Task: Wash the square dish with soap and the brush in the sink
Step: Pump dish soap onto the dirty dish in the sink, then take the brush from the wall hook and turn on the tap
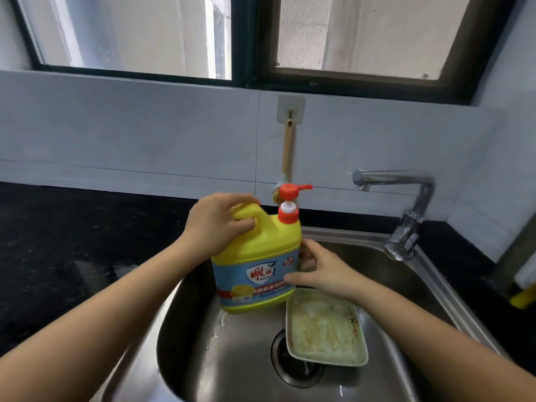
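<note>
Square dish (324, 332) lies unwashed in the sink (203, 358); my left hand (217, 224) grips the soap jug (261, 256), right hand (322, 271) cups it; brush (288, 149) hangs untouched.

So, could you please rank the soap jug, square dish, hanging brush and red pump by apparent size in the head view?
1. soap jug, held up nearer the camera.
2. square dish, in the sink.
3. brush and red pump: about alike; the brush is longer but thinner, farther off and partly hidden.
</note>
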Action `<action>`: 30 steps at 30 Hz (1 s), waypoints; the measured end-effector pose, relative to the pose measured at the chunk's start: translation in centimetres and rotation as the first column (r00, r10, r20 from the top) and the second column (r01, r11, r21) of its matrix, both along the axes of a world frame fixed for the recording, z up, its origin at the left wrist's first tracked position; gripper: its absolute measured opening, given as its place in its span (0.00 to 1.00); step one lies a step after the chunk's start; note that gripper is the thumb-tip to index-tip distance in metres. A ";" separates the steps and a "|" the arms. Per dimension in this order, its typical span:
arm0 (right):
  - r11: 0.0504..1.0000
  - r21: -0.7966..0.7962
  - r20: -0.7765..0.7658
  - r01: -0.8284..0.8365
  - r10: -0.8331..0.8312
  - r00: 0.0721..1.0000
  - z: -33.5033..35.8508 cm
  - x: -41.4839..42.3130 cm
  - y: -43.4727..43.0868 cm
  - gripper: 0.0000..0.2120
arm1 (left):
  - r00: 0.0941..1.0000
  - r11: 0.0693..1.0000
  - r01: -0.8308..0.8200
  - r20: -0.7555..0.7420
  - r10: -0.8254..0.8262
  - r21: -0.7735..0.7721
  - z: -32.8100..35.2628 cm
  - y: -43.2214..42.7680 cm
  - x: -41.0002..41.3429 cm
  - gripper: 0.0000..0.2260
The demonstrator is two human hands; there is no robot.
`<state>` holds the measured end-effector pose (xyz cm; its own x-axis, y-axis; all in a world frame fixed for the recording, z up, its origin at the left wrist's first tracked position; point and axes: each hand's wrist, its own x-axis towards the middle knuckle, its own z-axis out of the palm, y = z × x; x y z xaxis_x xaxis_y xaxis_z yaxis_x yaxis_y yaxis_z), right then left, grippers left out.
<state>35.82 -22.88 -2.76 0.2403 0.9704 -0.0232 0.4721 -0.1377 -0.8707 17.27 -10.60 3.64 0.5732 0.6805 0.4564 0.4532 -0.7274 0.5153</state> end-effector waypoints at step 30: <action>0.937 0.238 -0.218 0.255 -0.205 0.954 6.4 0.2 16.6 0.33 | 0.942 0.955 -0.251 0.265 0.204 0.157 6.9 13.6 5.4 0.13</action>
